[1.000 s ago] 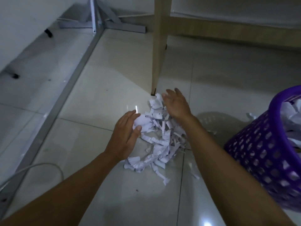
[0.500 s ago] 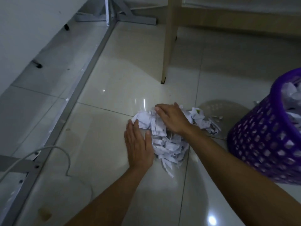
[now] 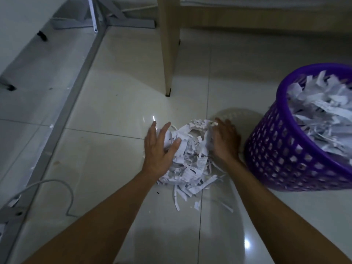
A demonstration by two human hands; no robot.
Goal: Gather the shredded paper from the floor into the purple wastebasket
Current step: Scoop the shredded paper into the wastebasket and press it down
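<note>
- Head view: my left hand (image 3: pixel 159 149) and right hand (image 3: pixel 225 142) cup the shredded paper pile (image 3: pixel 190 159) from either side — fingers spread, pressing in, not curled shut.
- I see the pile on the tiled floor (image 3: pixel 114 115), loose strips trailing toward me.
- Purple wastebasket (image 3: pixel 282 157) stands just right of my right hand — already heaped with shreds.
- Wooden table leg (image 3: pixel 169 44) beyond; grey cable (image 3: pixel 57 182) far left.

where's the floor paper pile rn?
Head view, centre: the shredded paper pile lies on the floor between the left hand and right hand, just left of the purple wastebasket.
</note>
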